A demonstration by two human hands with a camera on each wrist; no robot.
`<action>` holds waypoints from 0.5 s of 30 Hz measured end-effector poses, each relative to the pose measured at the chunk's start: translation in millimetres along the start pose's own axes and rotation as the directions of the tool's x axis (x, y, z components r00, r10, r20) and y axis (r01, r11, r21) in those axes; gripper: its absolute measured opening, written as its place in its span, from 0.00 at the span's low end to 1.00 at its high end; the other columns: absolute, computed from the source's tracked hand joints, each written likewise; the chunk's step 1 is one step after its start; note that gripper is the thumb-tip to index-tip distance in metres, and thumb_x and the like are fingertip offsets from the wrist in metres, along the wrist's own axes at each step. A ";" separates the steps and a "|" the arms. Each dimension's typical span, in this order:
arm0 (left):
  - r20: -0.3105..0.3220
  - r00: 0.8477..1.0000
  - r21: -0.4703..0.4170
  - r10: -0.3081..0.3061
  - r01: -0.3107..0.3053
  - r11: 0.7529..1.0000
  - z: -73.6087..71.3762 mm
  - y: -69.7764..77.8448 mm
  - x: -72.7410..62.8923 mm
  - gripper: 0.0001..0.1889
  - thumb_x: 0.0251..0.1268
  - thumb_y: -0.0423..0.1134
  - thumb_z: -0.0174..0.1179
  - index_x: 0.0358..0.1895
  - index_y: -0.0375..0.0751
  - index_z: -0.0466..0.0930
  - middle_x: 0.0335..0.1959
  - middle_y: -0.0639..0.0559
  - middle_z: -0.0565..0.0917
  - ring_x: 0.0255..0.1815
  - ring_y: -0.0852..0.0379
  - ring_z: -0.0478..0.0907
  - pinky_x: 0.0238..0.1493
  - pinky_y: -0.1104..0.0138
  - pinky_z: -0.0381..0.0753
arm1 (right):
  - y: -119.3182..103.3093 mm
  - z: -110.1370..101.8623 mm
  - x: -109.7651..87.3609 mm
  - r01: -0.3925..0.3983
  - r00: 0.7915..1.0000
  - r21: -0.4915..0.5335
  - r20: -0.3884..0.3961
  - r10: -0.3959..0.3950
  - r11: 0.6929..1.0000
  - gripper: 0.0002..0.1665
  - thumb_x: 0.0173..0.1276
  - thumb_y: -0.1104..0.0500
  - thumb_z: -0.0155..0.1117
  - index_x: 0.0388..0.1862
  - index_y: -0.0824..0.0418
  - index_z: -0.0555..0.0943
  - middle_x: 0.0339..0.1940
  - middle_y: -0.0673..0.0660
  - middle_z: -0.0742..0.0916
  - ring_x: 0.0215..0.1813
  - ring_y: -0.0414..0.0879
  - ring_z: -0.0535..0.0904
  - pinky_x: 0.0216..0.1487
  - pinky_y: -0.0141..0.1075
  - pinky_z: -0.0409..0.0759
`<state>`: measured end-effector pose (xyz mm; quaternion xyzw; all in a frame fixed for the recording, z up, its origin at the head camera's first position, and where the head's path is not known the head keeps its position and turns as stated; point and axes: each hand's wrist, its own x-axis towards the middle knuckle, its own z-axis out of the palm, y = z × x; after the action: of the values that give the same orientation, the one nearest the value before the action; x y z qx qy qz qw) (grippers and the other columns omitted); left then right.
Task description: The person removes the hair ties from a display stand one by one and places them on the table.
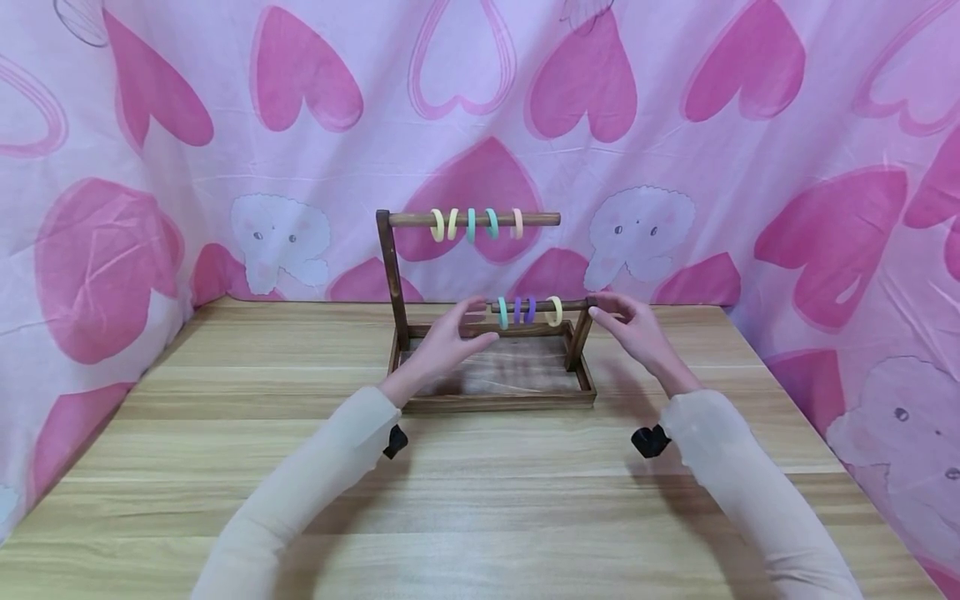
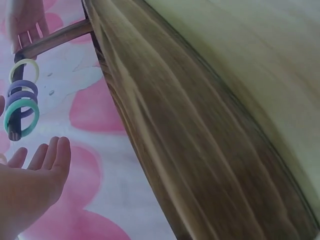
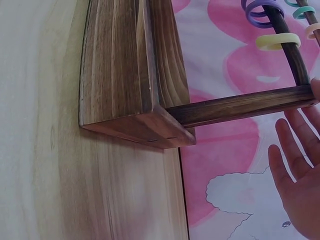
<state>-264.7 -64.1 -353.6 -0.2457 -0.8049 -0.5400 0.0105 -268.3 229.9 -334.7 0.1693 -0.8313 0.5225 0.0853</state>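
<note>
A dark wooden stand [image 1: 498, 402] carries an upper bar [image 1: 540, 219] and a lower bar [image 1: 572, 306]. On the lower bar hang a teal ring [image 1: 503, 313], two purple rings [image 1: 531, 309] and a pale yellow ring [image 1: 554, 311]. My left hand [image 1: 452, 337] is at that bar's free left end, thumb and fingers spread apart, nothing between them. At the top of the short right post [image 1: 577, 342] is my right hand [image 1: 633, 333], thumb tip and forefinger right at the corner. Its other fingers [image 3: 292, 145] extend loosely in the right wrist view.
Several rings hang along the upper bar: yellow [image 1: 437, 225], teal [image 1: 471, 225] and pink [image 1: 517, 223]. A tall left post [image 1: 392, 275] supports it. The stand's tray rests on a light wooden table [image 1: 510, 500], with a pink heart-print cloth [image 1: 480, 100] behind.
</note>
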 end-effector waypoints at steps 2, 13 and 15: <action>-0.006 1.000 -0.028 -0.004 0.004 1.000 1.7 2.2 2.7 0.31 0.56 0.43 0.60 0.63 0.43 0.59 0.58 0.47 0.67 0.56 0.50 0.66 0.52 0.63 0.69 | -7.8 1.2 -1.7 0.013 1.000 0.002 0.001 -0.013 1.000 0.22 0.65 0.60 0.54 0.54 0.73 0.70 0.51 0.67 0.76 0.50 0.45 0.71 0.53 0.41 0.68; -0.021 0.999 -0.113 -0.041 0.038 0.993 9.9 13.7 11.0 0.31 0.54 0.36 0.62 0.62 0.40 0.60 0.56 0.43 0.69 0.52 0.46 0.70 0.52 0.58 0.69 | -19.5 3.4 -2.6 0.033 0.999 0.015 -0.008 -0.033 0.999 0.20 0.64 0.63 0.55 0.53 0.73 0.71 0.48 0.68 0.77 0.45 0.43 0.73 0.46 0.27 0.70; -0.018 0.999 -0.109 -0.048 0.046 0.993 9.1 23.6 8.0 0.31 0.55 0.35 0.61 0.62 0.39 0.59 0.56 0.42 0.69 0.52 0.47 0.70 0.51 0.61 0.70 | -18.1 3.2 -2.1 0.035 0.999 0.014 -0.003 -0.035 0.999 0.20 0.64 0.63 0.55 0.53 0.73 0.71 0.48 0.68 0.77 0.45 0.43 0.73 0.46 0.27 0.70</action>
<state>-259.9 -46.1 -334.8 -0.2215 -0.7797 -0.5856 -0.0073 -259.5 220.3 -321.6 0.1838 -0.8244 0.5270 0.0942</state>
